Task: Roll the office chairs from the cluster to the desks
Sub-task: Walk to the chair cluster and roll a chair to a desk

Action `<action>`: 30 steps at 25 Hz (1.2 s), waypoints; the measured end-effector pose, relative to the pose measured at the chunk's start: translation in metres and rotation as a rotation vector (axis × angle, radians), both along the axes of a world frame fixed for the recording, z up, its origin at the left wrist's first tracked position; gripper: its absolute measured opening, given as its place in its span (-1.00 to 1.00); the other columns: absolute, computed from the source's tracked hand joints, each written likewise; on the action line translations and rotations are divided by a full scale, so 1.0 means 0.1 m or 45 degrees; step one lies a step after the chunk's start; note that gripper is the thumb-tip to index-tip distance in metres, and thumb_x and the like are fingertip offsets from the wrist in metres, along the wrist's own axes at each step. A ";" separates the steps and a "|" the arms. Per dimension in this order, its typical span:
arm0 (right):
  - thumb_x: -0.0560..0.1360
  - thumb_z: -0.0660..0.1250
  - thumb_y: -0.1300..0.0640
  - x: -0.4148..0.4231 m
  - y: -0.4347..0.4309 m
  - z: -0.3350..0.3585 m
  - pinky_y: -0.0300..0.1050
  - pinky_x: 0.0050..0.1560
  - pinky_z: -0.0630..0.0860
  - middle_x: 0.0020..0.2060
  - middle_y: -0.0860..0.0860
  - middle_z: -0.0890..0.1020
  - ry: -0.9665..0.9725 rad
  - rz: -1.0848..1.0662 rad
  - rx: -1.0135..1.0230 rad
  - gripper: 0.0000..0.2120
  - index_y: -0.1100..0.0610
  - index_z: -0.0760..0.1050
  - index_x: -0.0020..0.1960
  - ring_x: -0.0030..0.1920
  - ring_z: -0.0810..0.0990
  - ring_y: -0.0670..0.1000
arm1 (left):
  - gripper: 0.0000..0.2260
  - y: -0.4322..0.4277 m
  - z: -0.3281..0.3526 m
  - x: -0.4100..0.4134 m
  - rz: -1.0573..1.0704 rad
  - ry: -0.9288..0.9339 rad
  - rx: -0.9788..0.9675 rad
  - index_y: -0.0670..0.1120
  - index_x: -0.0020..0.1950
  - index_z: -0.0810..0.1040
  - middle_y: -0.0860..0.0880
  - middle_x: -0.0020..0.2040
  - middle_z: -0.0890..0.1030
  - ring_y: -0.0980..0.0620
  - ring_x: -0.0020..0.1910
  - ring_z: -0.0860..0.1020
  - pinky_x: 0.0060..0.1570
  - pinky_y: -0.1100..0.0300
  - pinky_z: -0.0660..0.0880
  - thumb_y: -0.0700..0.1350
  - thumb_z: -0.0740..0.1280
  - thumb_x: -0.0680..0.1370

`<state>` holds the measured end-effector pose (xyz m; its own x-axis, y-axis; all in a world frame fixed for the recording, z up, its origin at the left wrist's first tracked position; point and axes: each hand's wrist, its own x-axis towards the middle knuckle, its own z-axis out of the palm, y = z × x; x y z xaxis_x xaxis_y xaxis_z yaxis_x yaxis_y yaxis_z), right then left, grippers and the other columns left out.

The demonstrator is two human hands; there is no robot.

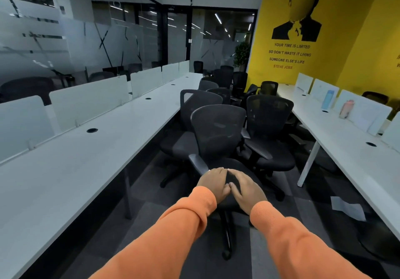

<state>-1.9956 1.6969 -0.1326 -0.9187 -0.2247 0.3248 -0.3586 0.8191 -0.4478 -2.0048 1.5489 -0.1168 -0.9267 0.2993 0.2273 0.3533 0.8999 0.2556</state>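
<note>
Lying under L/R fingers (pixel 219 173): chair seat (pixel 240 165)

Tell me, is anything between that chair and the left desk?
Nothing visible. The left hand and right hand rest on the nearest chair, and only bare carpet lies between it and the left desk. The other chairs crowd beyond it.

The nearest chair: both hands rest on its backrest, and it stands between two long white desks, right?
Not quite. The head view shows the left hand and right hand resting on the seat of the nearest chair, not its backrest. It does stand between the long white left desk and right desk.
</note>
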 end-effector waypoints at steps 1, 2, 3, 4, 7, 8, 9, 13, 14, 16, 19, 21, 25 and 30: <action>0.60 0.24 0.07 -0.16 -0.03 0.00 -0.21 0.32 0.37 0.33 -0.14 0.49 0.012 0.008 -0.034 -0.60 -0.04 0.36 0.43 0.32 0.45 -0.12 | -0.61 -0.05 -0.01 -0.17 -0.005 0.002 0.018 -0.13 0.39 0.39 -0.07 0.30 0.51 -0.04 0.28 0.47 0.29 0.09 0.39 -0.04 0.22 0.59; 0.60 0.25 0.07 -0.30 -0.07 -0.02 -0.22 0.31 0.37 0.32 -0.15 0.50 0.012 0.008 -0.073 -0.60 -0.04 0.37 0.43 0.32 0.45 -0.13 | -0.60 -0.09 -0.05 -0.31 -0.006 -0.020 0.047 -0.12 0.40 0.38 -0.07 0.31 0.51 -0.04 0.28 0.47 0.27 0.09 0.40 -0.05 0.22 0.58; 0.59 0.26 0.07 -0.39 -0.10 -0.05 -0.23 0.30 0.37 0.31 -0.15 0.50 -0.003 0.004 -0.099 -0.60 -0.05 0.38 0.42 0.32 0.45 -0.13 | -0.58 -0.12 -0.10 -0.40 -0.006 -0.045 0.070 -0.11 0.42 0.37 -0.06 0.31 0.51 -0.04 0.28 0.48 0.25 0.09 0.42 -0.04 0.23 0.57; 0.59 0.27 0.07 -0.49 -0.13 -0.10 -0.25 0.30 0.37 0.31 -0.16 0.50 -0.020 0.005 -0.108 -0.59 -0.05 0.38 0.42 0.32 0.45 -0.14 | -0.58 -0.16 -0.15 -0.49 0.003 -0.070 0.071 -0.09 0.42 0.37 -0.05 0.31 0.52 -0.04 0.27 0.49 0.23 0.08 0.43 -0.04 0.23 0.57; 0.59 0.27 0.04 -0.84 -0.20 -0.23 -0.27 0.30 0.34 0.33 -0.16 0.48 -0.073 0.015 -0.061 -0.58 -0.04 0.37 0.44 0.33 0.43 -0.14 | -0.57 -0.28 -0.28 -0.84 0.032 -0.123 0.069 -0.07 0.43 0.37 -0.04 0.33 0.51 -0.03 0.29 0.48 0.24 0.09 0.43 -0.02 0.24 0.56; 0.59 0.27 0.04 -0.94 -0.22 -0.25 -0.27 0.30 0.33 0.33 -0.16 0.48 -0.088 0.014 -0.063 -0.58 -0.04 0.36 0.44 0.33 0.43 -0.14 | -0.55 -0.32 -0.31 -0.95 0.038 -0.122 0.076 -0.08 0.45 0.34 -0.05 0.37 0.48 -0.03 0.33 0.45 0.28 0.09 0.41 -0.02 0.24 0.57; 0.59 0.27 0.03 -1.06 -0.22 -0.28 -0.28 0.29 0.33 0.33 -0.16 0.48 -0.099 0.014 -0.062 -0.58 -0.04 0.36 0.44 0.33 0.43 -0.15 | -0.53 -0.36 -0.33 -1.06 0.046 -0.121 0.074 -0.10 0.48 0.31 -0.05 0.42 0.44 -0.03 0.37 0.42 0.32 0.09 0.38 -0.02 0.23 0.58; 0.60 0.26 0.01 -1.59 -0.26 -0.45 -0.27 0.29 0.34 0.34 -0.16 0.47 -0.162 0.033 -0.060 -0.57 -0.05 0.35 0.45 0.33 0.42 -0.16 | -0.50 -0.42 -0.45 -1.57 0.087 -0.167 0.069 -0.12 0.51 0.27 -0.07 0.46 0.40 -0.03 0.41 0.39 0.36 0.09 0.35 -0.01 0.23 0.60; 0.60 0.25 0.01 -1.75 -0.27 -0.49 -0.26 0.30 0.34 0.34 -0.16 0.47 -0.173 0.042 -0.067 -0.57 -0.04 0.34 0.46 0.34 0.41 -0.16 | -0.51 -0.41 -0.47 -1.70 0.088 -0.181 0.065 -0.12 0.50 0.28 -0.07 0.44 0.41 -0.04 0.39 0.40 0.36 0.09 0.35 -0.01 0.24 0.59; 0.60 0.25 0.00 -2.12 -0.28 -0.57 -0.23 0.31 0.36 0.36 -0.15 0.46 -0.182 0.062 -0.070 -0.57 -0.04 0.34 0.46 0.35 0.41 -0.15 | -0.53 -0.39 -0.48 -2.02 0.089 -0.171 0.052 -0.13 0.47 0.33 -0.08 0.40 0.46 -0.05 0.35 0.44 0.34 0.08 0.36 -0.01 0.25 0.58; 0.60 0.24 0.02 -2.78 -0.35 -0.60 -0.19 0.32 0.37 0.37 -0.12 0.46 -0.188 0.084 -0.123 -0.57 -0.02 0.33 0.46 0.35 0.42 -0.12 | -0.60 -0.39 -0.45 -2.62 0.112 -0.135 0.052 -0.11 0.38 0.42 -0.07 0.29 0.54 -0.06 0.26 0.50 0.28 0.06 0.40 -0.02 0.25 0.56; 0.60 0.24 0.03 -3.23 -0.41 -0.61 -0.19 0.31 0.38 0.35 -0.11 0.48 -0.214 0.086 -0.164 -0.58 -0.02 0.34 0.45 0.33 0.43 -0.11 | -0.62 -0.41 -0.43 -3.03 0.156 -0.149 0.080 -0.11 0.35 0.44 -0.07 0.26 0.55 -0.07 0.23 0.52 0.26 0.04 0.42 -0.03 0.25 0.55; 0.60 0.24 0.02 -4.01 -0.53 -0.59 -0.18 0.29 0.40 0.33 -0.12 0.49 -0.258 0.154 -0.141 -0.58 -0.04 0.33 0.45 0.31 0.45 -0.11 | -0.73 -0.55 -0.43 -3.77 0.218 -0.171 0.047 -0.08 0.19 0.50 -0.05 0.12 0.60 -0.07 0.11 0.56 0.12 0.06 0.46 -0.03 0.27 0.52; 0.59 0.26 -0.01 -4.70 -0.75 -0.60 -0.15 0.33 0.38 0.36 -0.11 0.47 -0.348 0.188 -0.112 -0.55 -0.03 0.31 0.46 0.35 0.43 -0.10 | -0.54 -0.91 -0.46 -4.53 0.326 -0.207 0.099 -0.10 0.44 0.38 -0.04 0.38 0.48 -0.05 0.34 0.45 0.32 0.06 0.38 -0.01 0.27 0.56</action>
<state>-2.4651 1.6224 -0.1926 -0.9342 -0.3439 0.0946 -0.3273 0.7211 -0.6107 -2.4579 1.4582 -0.1626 -0.9958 0.0392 0.0833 0.0669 0.9298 0.3619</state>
